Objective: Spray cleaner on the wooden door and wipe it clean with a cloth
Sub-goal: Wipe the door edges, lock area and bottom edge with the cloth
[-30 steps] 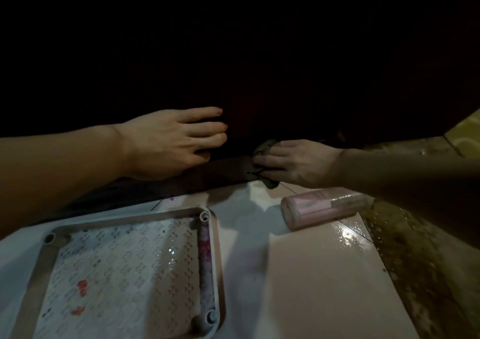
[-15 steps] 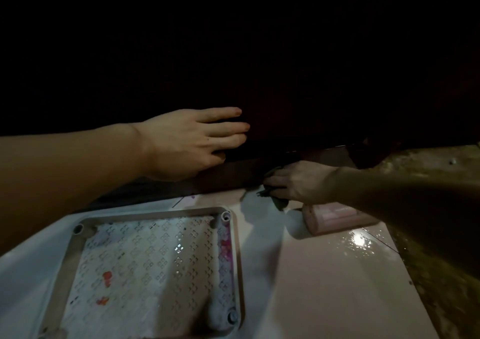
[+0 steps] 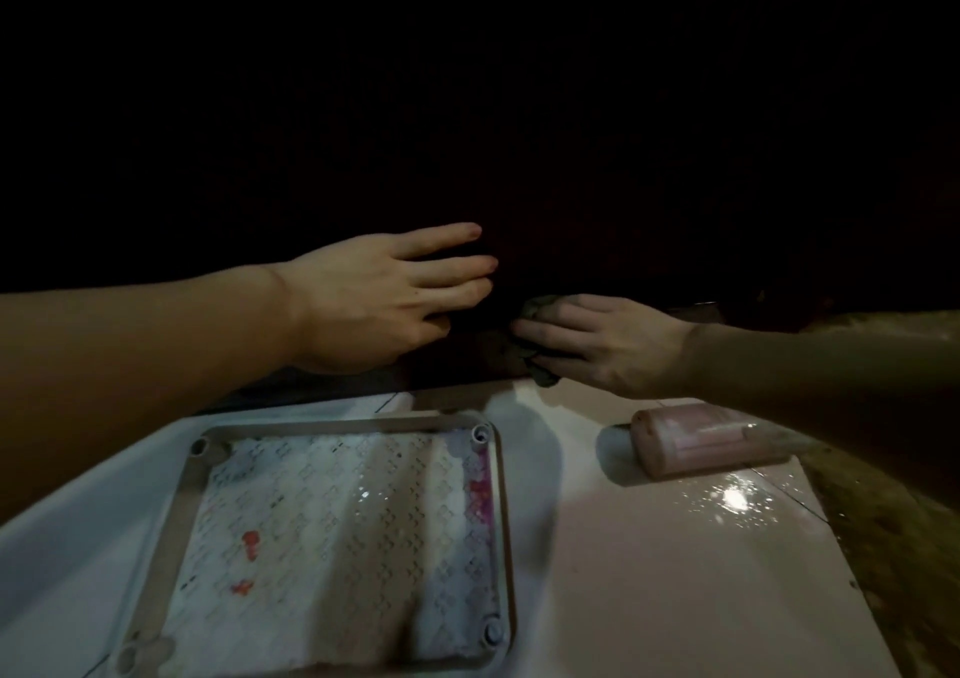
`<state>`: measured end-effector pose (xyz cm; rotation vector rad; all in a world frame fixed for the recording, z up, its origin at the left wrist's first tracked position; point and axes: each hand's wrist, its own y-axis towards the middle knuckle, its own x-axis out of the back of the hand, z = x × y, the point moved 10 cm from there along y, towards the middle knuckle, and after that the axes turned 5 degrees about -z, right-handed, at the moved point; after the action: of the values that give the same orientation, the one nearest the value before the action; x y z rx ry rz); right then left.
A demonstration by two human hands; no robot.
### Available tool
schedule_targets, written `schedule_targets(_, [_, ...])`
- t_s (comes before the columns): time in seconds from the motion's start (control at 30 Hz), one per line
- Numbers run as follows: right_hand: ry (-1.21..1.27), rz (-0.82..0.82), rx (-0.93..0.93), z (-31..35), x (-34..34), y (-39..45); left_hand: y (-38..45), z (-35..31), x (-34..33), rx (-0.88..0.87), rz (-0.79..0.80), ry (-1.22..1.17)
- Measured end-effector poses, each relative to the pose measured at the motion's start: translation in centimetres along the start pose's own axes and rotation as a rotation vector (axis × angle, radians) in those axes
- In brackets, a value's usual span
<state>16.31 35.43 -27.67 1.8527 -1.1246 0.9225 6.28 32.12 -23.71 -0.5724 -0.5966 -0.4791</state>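
The wooden door (image 3: 519,132) fills the upper half of the view, almost black in the dim light. My left hand (image 3: 384,298) lies flat against its lower part, fingers straight and pointing right. Just to its right, my right hand (image 3: 597,339) presses a crumpled grey-green cloth (image 3: 535,350) against the bottom edge of the door, fingers over the cloth. A pink spray bottle (image 3: 696,438) lies on its side on the floor below my right forearm.
A grey square frame with a perforated white grate (image 3: 337,537), stained red and pink, sits on the floor at the lower left. Pale glossy tiles (image 3: 649,573) are wet near the bottle. A rough dark strip of floor (image 3: 893,521) runs along the right.
My right hand has moved the cloth up and left along the door's bottom edge, closer to my left hand. The left hand stays flat on the door.
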Motion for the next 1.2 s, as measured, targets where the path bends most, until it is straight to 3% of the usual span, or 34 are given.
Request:
schedule_targets(0.07, [0.008,-0.019,0.017,0.4,-0.4,0.3,-2.0,0.1,-0.5,0.023,-0.101,-0.037])
schedule_targets(0.17, [0.031,-0.013,0.070,1.3,-1.4,1.0,-4.3,-0.5,-1.2,-0.006,-0.121,-0.097])
schedule_targets(0.23, [0.072,0.009,0.080,1.8,-2.1,1.5,-5.3,-1.3,-2.4,-0.036,-0.042,-0.133])
schedule_targets(0.33, [0.134,0.077,0.089,2.4,-4.0,1.3,-6.6,-1.4,-5.4,-0.038,0.204,-0.053])
schedule_targets(0.4, [0.161,0.166,0.109,3.3,-5.9,0.8,-6.7,-1.1,-5.8,-0.019,0.245,-0.026])
schedule_targets(0.53, [0.270,0.330,0.090,3.9,-8.1,1.0,-6.5,-0.9,-5.0,-0.012,0.076,-0.096])
schedule_targets(0.63, [0.293,0.318,0.090,4.0,-7.8,1.4,-6.8,-0.5,-3.2,-0.026,-0.062,-0.098])
schedule_targets(0.77, [0.213,0.145,0.049,3.4,-4.3,2.9,-6.5,-0.9,-4.7,-0.037,0.182,-0.061])
schedule_targets(0.9, [0.085,-0.023,0.004,2.3,-0.2,5.9,-7.0,-0.7,-5.1,-0.018,0.242,-0.048])
schedule_targets(1.2, [0.096,0.055,0.166,3.6,-2.8,8.0,-12.4,-1.1,-7.8,0.004,0.382,-0.064])
